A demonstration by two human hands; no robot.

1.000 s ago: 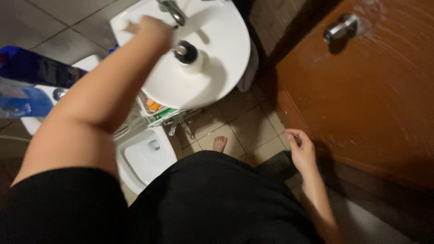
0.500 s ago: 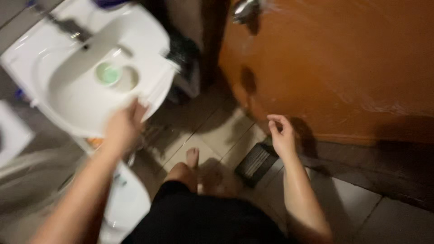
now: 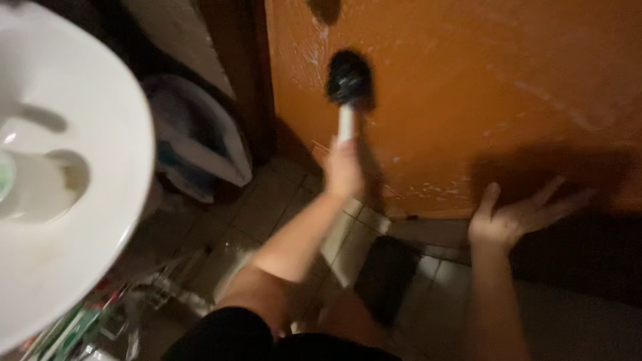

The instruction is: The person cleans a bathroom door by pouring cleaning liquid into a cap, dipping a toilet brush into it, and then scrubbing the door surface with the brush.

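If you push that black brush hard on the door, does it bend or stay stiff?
The brush has a thin white handle that looks like hard plastic, so it probably stays stiff. The dark bristle head would likely squash a little against the door. The left hand lifts it alone, so it is probably light.

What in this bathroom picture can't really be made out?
Head view:
- Left hand: motion blur hides its grip on the brush.
- Whether the brush touches the door: blurred.
- Clutter under the sink: dark, smeared, partly cut off by the bottom edge.
- Right hand: door contact unclear in shadow.
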